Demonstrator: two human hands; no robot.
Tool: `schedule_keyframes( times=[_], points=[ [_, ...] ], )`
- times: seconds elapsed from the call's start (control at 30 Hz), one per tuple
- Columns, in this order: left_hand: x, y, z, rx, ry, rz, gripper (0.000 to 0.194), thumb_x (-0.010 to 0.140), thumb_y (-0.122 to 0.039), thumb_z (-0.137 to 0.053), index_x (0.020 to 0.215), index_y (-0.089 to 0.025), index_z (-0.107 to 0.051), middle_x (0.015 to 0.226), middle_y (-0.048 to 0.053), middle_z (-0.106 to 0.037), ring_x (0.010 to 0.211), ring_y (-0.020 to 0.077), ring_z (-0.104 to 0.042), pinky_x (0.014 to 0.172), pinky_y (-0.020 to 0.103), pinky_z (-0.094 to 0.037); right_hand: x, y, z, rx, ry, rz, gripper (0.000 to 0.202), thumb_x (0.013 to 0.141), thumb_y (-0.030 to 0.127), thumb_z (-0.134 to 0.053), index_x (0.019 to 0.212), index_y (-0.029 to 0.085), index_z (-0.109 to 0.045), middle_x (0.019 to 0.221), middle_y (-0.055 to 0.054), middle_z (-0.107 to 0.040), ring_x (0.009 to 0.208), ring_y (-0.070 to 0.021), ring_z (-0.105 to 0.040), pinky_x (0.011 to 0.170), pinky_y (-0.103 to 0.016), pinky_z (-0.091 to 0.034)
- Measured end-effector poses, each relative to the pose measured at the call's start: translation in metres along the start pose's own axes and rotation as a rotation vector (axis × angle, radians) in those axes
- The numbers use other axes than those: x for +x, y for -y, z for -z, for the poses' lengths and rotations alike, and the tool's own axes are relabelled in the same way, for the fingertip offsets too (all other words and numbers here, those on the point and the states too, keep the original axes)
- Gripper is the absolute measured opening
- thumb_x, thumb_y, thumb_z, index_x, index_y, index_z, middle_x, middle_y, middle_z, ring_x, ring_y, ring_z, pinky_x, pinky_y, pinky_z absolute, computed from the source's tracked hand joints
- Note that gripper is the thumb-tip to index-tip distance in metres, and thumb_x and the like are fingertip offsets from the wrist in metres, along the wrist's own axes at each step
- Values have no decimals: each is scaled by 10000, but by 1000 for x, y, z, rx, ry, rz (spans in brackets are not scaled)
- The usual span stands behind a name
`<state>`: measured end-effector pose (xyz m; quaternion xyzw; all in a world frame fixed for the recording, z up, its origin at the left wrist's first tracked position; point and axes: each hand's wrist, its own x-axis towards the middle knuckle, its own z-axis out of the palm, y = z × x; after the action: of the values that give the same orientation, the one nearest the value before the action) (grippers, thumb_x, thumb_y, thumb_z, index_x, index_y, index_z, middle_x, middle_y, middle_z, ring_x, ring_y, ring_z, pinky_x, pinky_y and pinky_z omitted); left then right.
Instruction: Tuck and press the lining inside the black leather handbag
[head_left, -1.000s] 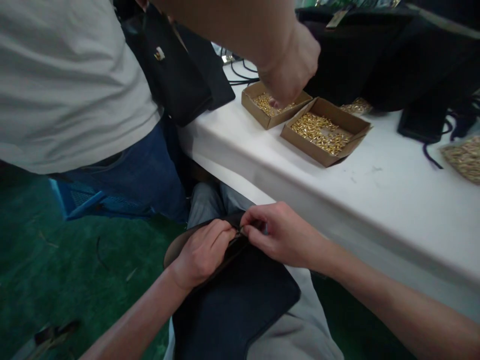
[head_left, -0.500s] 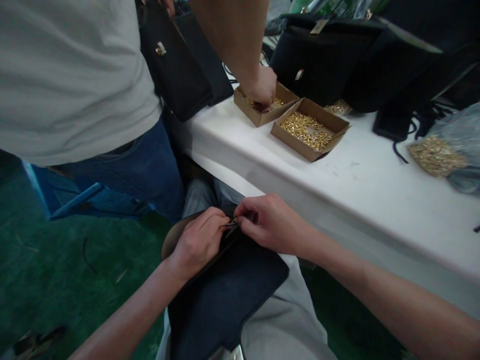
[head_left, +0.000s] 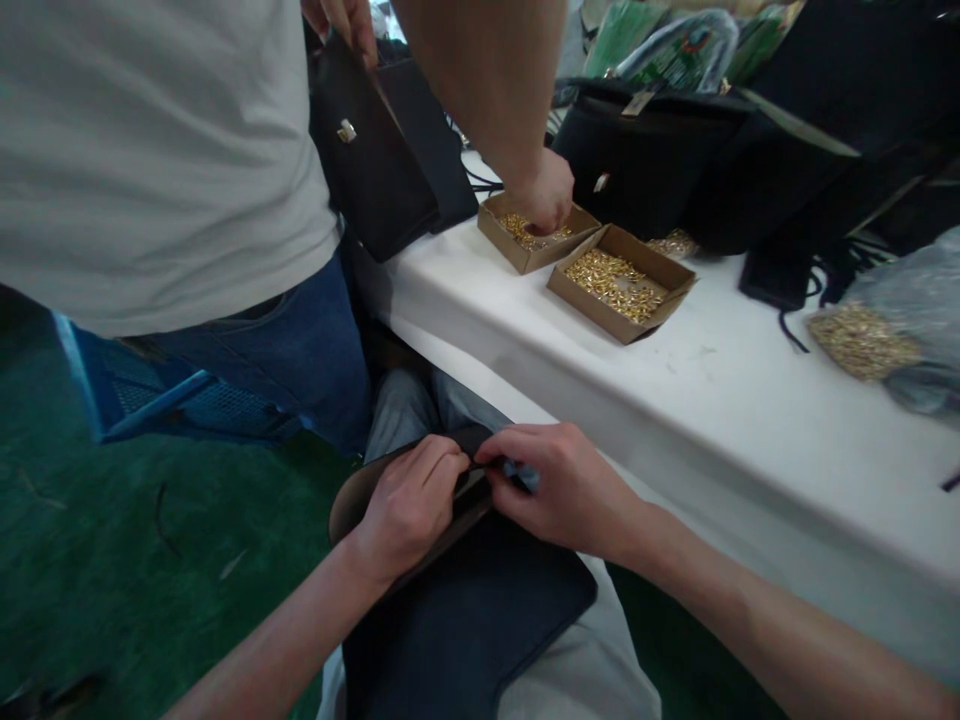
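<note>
A dark handbag (head_left: 465, 610) lies across the lap, its flap folded toward me and its brown inner side (head_left: 352, 505) showing on the left. My left hand (head_left: 412, 505) is closed over the bag's upper edge, fingers pressing it near the opening. Close beside it, my right hand (head_left: 551, 485) pinches thumb and forefinger together at the same edge. Whatever sits between those right fingertips is too small and covered to make out. The fingertips of both hands almost meet.
On the white table (head_left: 712, 400) stand two cardboard boxes of small gold fittings (head_left: 615, 285). A co-worker's hand (head_left: 547, 190) reaches into the farther one. Black bags (head_left: 637, 150) and a plastic bag of fittings (head_left: 862, 340) lie beyond. A blue crate (head_left: 187, 400) stands left.
The view has tilted up slightly, and the metal piece at the bag's bottom has left the picture. Small metal seen between my fingertips is now covered. The co-worker's hand has risen slightly from the fittings.
</note>
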<state>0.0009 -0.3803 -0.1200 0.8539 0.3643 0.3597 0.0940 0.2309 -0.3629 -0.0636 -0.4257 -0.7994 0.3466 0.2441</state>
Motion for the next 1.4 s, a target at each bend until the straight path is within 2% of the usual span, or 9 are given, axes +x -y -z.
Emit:
schedule_keyframes(
  times=[0.1,0.33,0.47,0.6,0.7,1.0,1.27,1.33,1.4],
  points=[
    [-3,3,-2,-39,8,37,180,1114,-47,-523,1093,-190,-631,988,46,-700,904,168,-702,822,281,-604,-6,0,-3,28,-18,8,266,914,38,-699,1086,202,-818,1011,-17,-809,857,-192,-753,816,-305,-548],
    [0,0,2,-1,57,-16,188,1132,-69,-504,1143,-182,-654,1019,52,-746,933,173,-748,833,288,-613,-28,0,-3,5,-84,129,196,1101,184,-646,1228,213,-792,1250,-84,-806,1068,-240,-796,922,-349,-624],
    [7,0,3,33,85,-85,245,1144,-83,-433,1144,-163,-665,983,74,-768,873,189,-755,765,319,-610,-37,-2,-4,-71,-87,150,260,1112,161,-628,1338,216,-744,1318,-113,-786,1108,-268,-789,913,-401,-636],
    [10,8,7,155,104,-238,269,1158,-125,-412,1182,-106,-679,1019,131,-807,867,214,-773,718,341,-612,-38,1,-5,-114,-84,151,254,1111,151,-620,1333,209,-729,1321,-131,-783,1083,-297,-781,882,-458,-637],
    [7,13,7,155,104,-269,260,1151,-105,-426,1181,-95,-684,1032,135,-819,877,217,-780,748,350,-618,-34,4,-5,-137,-93,169,237,1113,138,-607,1311,200,-722,1278,-137,-791,1026,-299,-778,838,-470,-633],
    [-1,10,-2,154,47,-214,231,1103,-56,-500,1237,-61,-688,1080,145,-824,908,247,-796,744,374,-593,-27,4,-3,-116,-84,262,216,1103,113,-622,1296,152,-712,1213,-152,-806,996,-300,-772,834,-470,-614],
    [7,-1,12,125,52,-142,227,1162,-115,-476,1264,-105,-679,1118,126,-842,970,213,-819,830,326,-630,-17,-7,14,180,-9,69,193,1136,172,-639,1164,235,-819,1190,-55,-823,1074,-206,-796,975,-314,-621],
    [6,-7,13,110,30,-99,192,1148,-109,-522,1251,-126,-683,1104,110,-843,972,206,-822,848,317,-640,-18,-10,14,216,-11,37,129,1111,224,-735,1198,237,-829,1210,-54,-819,1098,-208,-789,1006,-305,-612],
    [4,-14,10,85,15,-33,167,1132,-108,-561,1237,-139,-687,1093,100,-839,978,206,-822,878,314,-653,-21,-13,11,234,-32,26,190,1056,303,-853,1230,231,-825,1229,-67,-811,1105,-223,-783,1012,-318,-614]
  ],
)
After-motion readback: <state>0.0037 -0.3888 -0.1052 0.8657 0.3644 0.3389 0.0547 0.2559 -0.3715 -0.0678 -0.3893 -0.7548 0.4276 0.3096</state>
